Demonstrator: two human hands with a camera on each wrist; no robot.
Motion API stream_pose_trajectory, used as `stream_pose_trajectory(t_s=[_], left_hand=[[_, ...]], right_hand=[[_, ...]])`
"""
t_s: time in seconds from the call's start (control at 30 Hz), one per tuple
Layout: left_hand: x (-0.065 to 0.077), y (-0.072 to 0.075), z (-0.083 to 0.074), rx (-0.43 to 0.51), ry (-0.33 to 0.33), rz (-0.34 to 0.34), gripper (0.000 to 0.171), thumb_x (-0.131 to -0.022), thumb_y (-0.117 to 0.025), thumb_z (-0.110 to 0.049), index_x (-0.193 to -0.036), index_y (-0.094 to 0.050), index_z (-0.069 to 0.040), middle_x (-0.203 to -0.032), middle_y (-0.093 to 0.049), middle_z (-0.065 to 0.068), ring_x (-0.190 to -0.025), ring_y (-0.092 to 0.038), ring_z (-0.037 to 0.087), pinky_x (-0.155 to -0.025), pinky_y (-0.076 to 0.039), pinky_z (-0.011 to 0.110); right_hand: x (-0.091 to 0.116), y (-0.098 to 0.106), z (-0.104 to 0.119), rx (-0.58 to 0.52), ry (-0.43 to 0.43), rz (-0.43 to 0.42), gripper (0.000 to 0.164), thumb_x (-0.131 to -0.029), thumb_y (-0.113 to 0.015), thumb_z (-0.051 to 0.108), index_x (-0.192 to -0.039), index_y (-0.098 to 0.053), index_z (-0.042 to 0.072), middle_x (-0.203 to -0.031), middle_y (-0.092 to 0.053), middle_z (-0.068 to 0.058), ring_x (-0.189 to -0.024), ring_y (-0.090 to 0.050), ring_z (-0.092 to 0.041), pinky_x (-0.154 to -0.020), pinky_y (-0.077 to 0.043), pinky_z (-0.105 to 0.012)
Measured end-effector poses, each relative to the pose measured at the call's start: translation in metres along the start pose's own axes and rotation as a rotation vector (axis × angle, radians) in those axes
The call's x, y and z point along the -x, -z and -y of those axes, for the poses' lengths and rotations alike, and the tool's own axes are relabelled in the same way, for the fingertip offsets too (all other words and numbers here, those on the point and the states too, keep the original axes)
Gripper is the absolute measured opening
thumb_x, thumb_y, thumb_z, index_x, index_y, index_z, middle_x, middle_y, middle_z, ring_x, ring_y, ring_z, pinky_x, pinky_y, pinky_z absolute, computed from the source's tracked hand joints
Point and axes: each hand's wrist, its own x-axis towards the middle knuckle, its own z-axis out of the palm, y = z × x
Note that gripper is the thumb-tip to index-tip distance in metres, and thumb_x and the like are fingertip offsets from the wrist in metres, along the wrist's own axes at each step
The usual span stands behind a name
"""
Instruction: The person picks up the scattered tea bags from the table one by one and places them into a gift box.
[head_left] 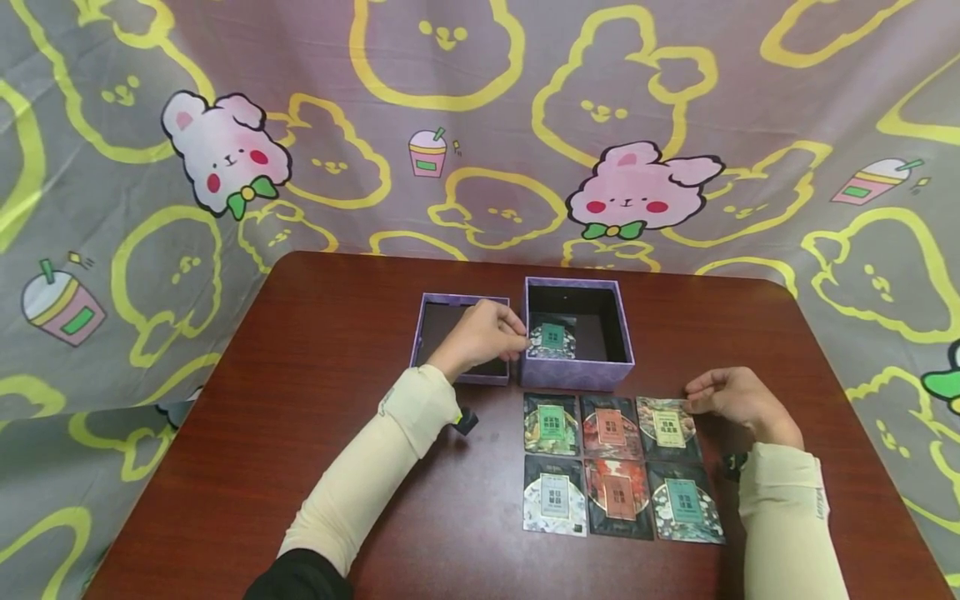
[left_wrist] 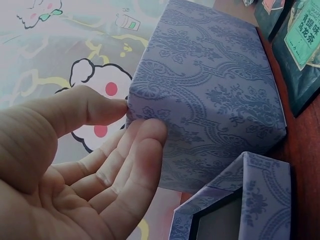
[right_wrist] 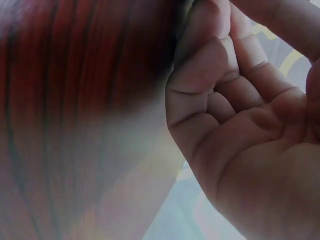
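Observation:
The purple patterned box [head_left: 577,373] stands uncovered at the back of the table, with a tea sachet [head_left: 552,337] showing a teal label inside its left front part. At the box's left front corner my left hand [head_left: 483,333] pinches the rim between thumb and fingertips; the left wrist view has the thumb [left_wrist: 107,111] right on that corner. My right hand [head_left: 738,402], fingers loosely curled, has its fingertips at the upper right corner of the tea sachet with the yellow-green label [head_left: 666,429]. The right wrist view leaves those fingertips out of frame.
Left of the box lies its shallow purple lid [head_left: 480,379], inside facing up. Several tea sachets lie in two rows in front of the box, among them a red one [head_left: 618,500] and a white one [head_left: 555,504]. A patterned cloth [head_left: 480,133] hangs behind the table.

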Motion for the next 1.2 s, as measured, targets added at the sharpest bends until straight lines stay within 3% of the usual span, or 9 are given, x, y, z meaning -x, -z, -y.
stream_pose_trajectory(t_s=[0.17,0.4,0.63,0.87,1.2], left_hand=[[-0.001,0.000,0.001,0.011,-0.001,0.003,0.011,-0.089,-0.075,-0.004,-0.093,-0.068,0.002,-0.079,-0.071,0.010,-0.076,-0.070,0.037,-0.076,-0.059,0.053],[0.000,0.000,0.002,0.010,-0.005,-0.006,0.011,-0.089,-0.076,-0.004,-0.093,-0.068,0.002,-0.079,-0.071,0.010,-0.077,-0.070,0.040,-0.076,-0.059,0.054],[0.001,0.000,0.003,0.015,-0.001,-0.003,0.012,-0.089,-0.076,-0.005,-0.094,-0.068,0.002,-0.079,-0.071,0.010,-0.078,-0.070,0.039,-0.077,-0.059,0.055],[0.001,-0.002,0.003,0.016,0.000,-0.005,0.010,-0.089,-0.076,-0.004,-0.093,-0.068,0.002,-0.079,-0.071,0.010,-0.077,-0.070,0.039,-0.076,-0.059,0.054],[0.001,-0.001,0.002,0.008,-0.001,-0.010,0.010,-0.089,-0.076,-0.004,-0.093,-0.068,0.002,-0.079,-0.071,0.010,-0.076,-0.070,0.039,-0.076,-0.059,0.054]], right_hand=[[0.000,0.000,0.000,0.022,0.020,-0.011,0.024,-0.084,-0.077,0.000,-0.103,-0.067,-0.010,-0.086,-0.073,-0.011,-0.078,-0.067,-0.023,-0.069,-0.054,-0.034],[0.004,0.006,0.001,0.034,0.072,0.039,0.024,-0.091,-0.069,-0.001,-0.113,-0.068,-0.010,-0.096,-0.072,-0.015,-0.083,-0.066,-0.027,-0.072,-0.057,-0.037],[0.004,0.003,0.000,0.024,0.104,0.054,0.020,-0.092,-0.064,-0.006,-0.110,-0.071,-0.010,-0.100,-0.071,-0.019,-0.084,-0.065,-0.028,-0.068,-0.058,-0.036],[0.004,0.001,-0.004,0.051,0.117,0.030,0.021,-0.092,-0.065,-0.004,-0.112,-0.072,-0.007,-0.106,-0.070,-0.020,-0.088,-0.064,-0.028,-0.071,-0.057,-0.035],[0.010,0.014,0.003,0.004,0.142,-0.011,0.025,-0.095,-0.065,0.001,-0.119,-0.069,-0.007,-0.115,-0.068,-0.023,-0.089,-0.066,-0.024,-0.074,-0.058,-0.037]])
